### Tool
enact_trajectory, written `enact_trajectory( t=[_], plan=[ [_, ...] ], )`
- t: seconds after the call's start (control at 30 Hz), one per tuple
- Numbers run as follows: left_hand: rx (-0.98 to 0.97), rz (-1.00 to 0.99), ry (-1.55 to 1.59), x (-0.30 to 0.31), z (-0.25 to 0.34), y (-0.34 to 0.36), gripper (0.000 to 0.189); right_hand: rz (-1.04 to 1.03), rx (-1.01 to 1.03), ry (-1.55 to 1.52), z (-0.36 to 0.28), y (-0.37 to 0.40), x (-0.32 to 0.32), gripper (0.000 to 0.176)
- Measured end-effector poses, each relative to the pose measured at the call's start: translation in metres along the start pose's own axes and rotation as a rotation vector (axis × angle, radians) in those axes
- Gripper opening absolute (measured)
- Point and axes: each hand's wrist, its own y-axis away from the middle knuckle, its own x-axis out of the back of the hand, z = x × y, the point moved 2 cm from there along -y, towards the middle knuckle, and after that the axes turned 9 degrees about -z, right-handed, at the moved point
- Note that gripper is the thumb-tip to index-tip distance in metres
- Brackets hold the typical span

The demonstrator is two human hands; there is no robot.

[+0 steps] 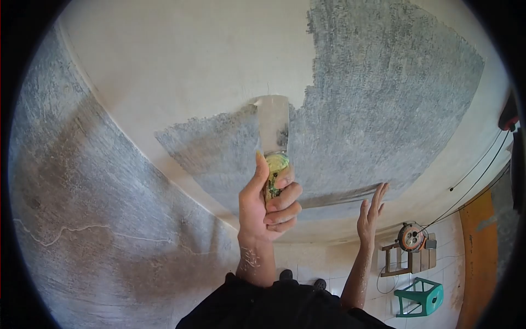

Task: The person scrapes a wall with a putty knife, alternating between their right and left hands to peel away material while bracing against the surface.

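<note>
My left hand (272, 205) is wrapped round the yellow-green, stained handle of a wide-bladed scraper (273, 123), thumb up along its side. The metal blade points upward, its far edge at the border between the white coating and the bare grey patch on the wall (383, 104). A small curl of loosened white coating (256, 102) shows by the blade's corner. To the right, my right hand (372, 211) is raised with fingers stretched out, close by the lower part of the grey patch, holding nothing. White flecks dot both forearms.
Another scraped grey wall (98, 192) meets this one at a corner on the left. At lower right are an orange cable reel (411, 237) on a wooden stool (422, 260), and a green plastic stool (421, 299). Black cables (471, 183) hang beside an orange panel (481, 247).
</note>
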Motion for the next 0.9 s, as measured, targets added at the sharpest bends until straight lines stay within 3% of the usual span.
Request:
enact_trajectory(
  t=[0.13,0.3,0.4,0.5,0.63,0.73,0.9],
  plan=[
    [-0.084,0.111,-0.149,0.028,-0.016,0.004,0.054,-0.001,-0.016,0.006,0.004,0.002,-0.006,0.067],
    [-0.052,0.106,-0.231,0.003,0.003,-0.023,0.055,0.000,-0.009,-0.002,0.004,0.000,-0.008,0.068],
    [-0.069,0.070,-0.203,-0.001,-0.002,-0.027,0.055,-0.012,-0.008,-0.005,0.003,-0.002,-0.004,0.068],
    [-0.093,0.048,-0.105,0.034,-0.032,0.000,0.053,-0.053,-0.009,0.003,0.008,-0.002,0.001,0.068],
    [-0.005,-0.018,0.017,-0.006,-0.025,-0.014,0.053,-0.065,-0.001,-0.003,0.005,0.005,0.001,0.068],
    [-0.102,0.090,-0.153,0.021,-0.032,-0.012,0.053,-0.074,0.005,0.002,0.003,0.001,0.003,0.067],
    [-0.089,0.043,-0.135,0.010,-0.028,-0.024,0.054,-0.093,0.014,0.015,0.008,0.002,0.005,0.067]
  ],
)
